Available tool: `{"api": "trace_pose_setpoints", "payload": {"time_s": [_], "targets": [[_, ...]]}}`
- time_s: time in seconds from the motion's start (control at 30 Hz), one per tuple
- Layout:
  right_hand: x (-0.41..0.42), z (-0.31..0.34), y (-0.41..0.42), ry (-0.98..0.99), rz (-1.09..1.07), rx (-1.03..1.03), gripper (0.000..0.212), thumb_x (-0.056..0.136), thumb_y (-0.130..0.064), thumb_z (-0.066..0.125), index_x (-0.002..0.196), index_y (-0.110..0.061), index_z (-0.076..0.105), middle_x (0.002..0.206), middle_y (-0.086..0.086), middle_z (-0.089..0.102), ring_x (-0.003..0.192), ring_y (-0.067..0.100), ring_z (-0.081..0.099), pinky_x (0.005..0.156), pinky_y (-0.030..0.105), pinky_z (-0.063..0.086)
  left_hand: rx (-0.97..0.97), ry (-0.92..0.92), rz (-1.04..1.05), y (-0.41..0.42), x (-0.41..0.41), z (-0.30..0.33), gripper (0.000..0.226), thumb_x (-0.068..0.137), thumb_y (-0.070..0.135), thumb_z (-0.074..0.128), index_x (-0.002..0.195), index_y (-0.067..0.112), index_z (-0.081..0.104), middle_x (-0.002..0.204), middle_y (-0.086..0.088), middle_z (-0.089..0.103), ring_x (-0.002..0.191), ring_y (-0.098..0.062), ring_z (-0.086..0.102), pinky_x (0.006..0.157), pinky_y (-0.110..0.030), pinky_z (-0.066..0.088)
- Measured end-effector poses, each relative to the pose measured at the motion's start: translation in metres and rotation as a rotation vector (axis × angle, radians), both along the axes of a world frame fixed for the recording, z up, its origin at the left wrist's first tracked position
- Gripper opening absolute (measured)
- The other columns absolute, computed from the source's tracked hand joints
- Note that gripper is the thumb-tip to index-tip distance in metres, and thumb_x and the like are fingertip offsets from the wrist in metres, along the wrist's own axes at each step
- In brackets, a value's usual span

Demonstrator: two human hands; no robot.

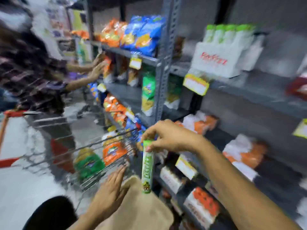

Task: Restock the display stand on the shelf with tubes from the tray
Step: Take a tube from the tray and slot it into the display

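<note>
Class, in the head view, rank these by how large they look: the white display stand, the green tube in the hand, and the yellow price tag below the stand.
1. White display stand
2. Green tube, though it is nearer the camera
3. Yellow price tag

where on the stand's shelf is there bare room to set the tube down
Bare grey shelf lies right of the white display stand, up to the red item at the frame edge. The stand's front row already holds green-capped tubes. The right hand holds the tube.
</note>
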State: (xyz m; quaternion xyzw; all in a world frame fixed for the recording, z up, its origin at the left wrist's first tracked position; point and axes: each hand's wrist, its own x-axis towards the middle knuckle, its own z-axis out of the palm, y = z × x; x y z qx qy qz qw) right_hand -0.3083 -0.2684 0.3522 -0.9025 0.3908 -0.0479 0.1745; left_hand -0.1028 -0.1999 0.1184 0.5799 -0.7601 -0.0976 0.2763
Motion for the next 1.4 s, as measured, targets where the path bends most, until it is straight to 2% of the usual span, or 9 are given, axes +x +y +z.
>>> {"api": "trace_pose_setpoints", "payload": {"time_s": [0.1, 0.23, 0.43, 0.57, 0.7, 0.83, 1.03, 1.27, 1.4], "targets": [[-0.079, 0.081, 0.032, -0.046, -0.121, -0.083, 0.025, 0.079, -0.022, 0.075, 0.103, -0.017, 0.071, 0.056, -0.025, 0.059, 0.053, -0.017, 0.052, 0.056, 0.006, 0.037, -0.163, 0.076, -0.231, -0.055, -0.088, 0.064, 0.062, 0.092, 0.047, 0.038, 0.142, 0.011, 0.032, 0.148, 0.001, 0.025, 0.136, -0.015, 0.027, 0.112, -0.026, 0.015], [-0.167, 0.16, 0.09, -0.048, -0.335, -0.211, 0.022, 0.08, -0.025, 0.075, 0.101, -0.03, 0.069, 0.057, -0.032, 0.058, 0.053, -0.008, 0.053, 0.053, 0.005, 0.037, -0.364, 0.152, -0.59, -0.076, -0.212, 0.152, 0.055, 0.096, 0.05, 0.03, 0.143, 0.022, 0.025, 0.15, 0.0, 0.028, 0.138, -0.011, 0.022, 0.113, -0.029, 0.018], [-0.274, 0.243, 0.176, -0.023, -0.662, -0.34, 0.021, 0.083, -0.011, 0.07, 0.103, -0.016, 0.068, 0.093, 0.013, 0.071, 0.065, 0.01, 0.057, 0.063, 0.034, 0.05, -0.642, 0.15, -0.939, -0.037, -0.379, 0.241, 0.053, 0.094, 0.036, 0.037, 0.141, 0.011, 0.034, 0.149, -0.008, 0.034, 0.139, -0.02, 0.025, 0.112, -0.044, 0.023], [-0.328, 0.277, 0.226, -0.011, -0.872, -0.434, 0.02, 0.082, -0.002, 0.066, 0.099, -0.011, 0.069, 0.085, 0.017, 0.069, 0.066, 0.01, 0.056, 0.062, 0.024, 0.047, -0.685, 0.104, -1.028, -0.001, -0.456, 0.266, 0.061, 0.093, 0.044, 0.032, 0.144, 0.011, 0.029, 0.153, -0.008, 0.026, 0.14, -0.021, 0.02, 0.114, -0.039, 0.022], [-0.381, 0.301, 0.265, 0.041, -1.033, -0.4, 0.022, 0.085, -0.002, 0.064, 0.102, -0.014, 0.069, 0.098, 0.019, 0.07, 0.079, 0.018, 0.061, 0.074, 0.037, 0.053, -0.704, -0.062, -0.995, 0.023, -0.51, 0.26, 0.068, 0.092, 0.057, 0.012, 0.149, 0.02, 0.011, 0.157, -0.001, 0.017, 0.142, -0.014, 0.013, 0.117, -0.036, 0.005], [-0.434, 0.313, 0.287, -0.026, -1.203, -0.374, 0.024, 0.088, 0.002, 0.06, 0.108, -0.01, 0.066, 0.092, 0.006, 0.064, 0.076, 0.015, 0.057, 0.058, 0.018, 0.053, -0.665, -0.124, -0.888, 0.039, -0.538, 0.267, 0.074, 0.088, 0.061, 0.004, 0.139, 0.019, 0.038, 0.141, -0.004, 0.05, 0.13, -0.022, 0.04, 0.11, -0.036, 0.025], [-0.503, 0.312, 0.283, 0.046, -1.426, -0.458, 0.023, 0.089, 0.002, 0.058, 0.111, -0.004, 0.066, 0.093, 0.009, 0.063, 0.08, 0.02, 0.058, 0.076, 0.038, 0.054, -0.567, -0.138, -0.716, 0.039, -0.555, 0.277, 0.077, 0.088, 0.063, 0.008, 0.128, 0.015, 0.053, 0.132, -0.009, 0.058, 0.12, -0.024, 0.051, 0.098, -0.034, 0.04], [-0.554, 0.278, 0.274, 0.115, -1.508, -0.502, 0.031, 0.085, 0.001, 0.058, 0.108, -0.018, 0.066, 0.117, 0.006, 0.059, 0.092, 0.02, 0.057, 0.075, 0.031, 0.049, -0.494, -0.151, -0.681, 0.049, -0.549, 0.282, 0.069, 0.087, 0.056, 0.028, 0.096, 0.004, 0.073, 0.097, -0.017, 0.074, 0.088, -0.031, 0.07, 0.072, -0.041, 0.058], [-0.558, 0.279, 0.275, 0.1, -1.495, -0.535, 0.032, 0.084, 0.002, 0.059, 0.108, -0.018, 0.067, 0.119, 0.007, 0.062, 0.097, 0.02, 0.058, 0.077, 0.03, 0.05, -0.502, -0.128, -0.679, 0.052, -0.546, 0.284, 0.074, 0.087, 0.059, 0.022, 0.106, 0.007, 0.07, 0.108, -0.014, 0.071, 0.098, -0.027, 0.067, 0.081, -0.038, 0.055]]}}
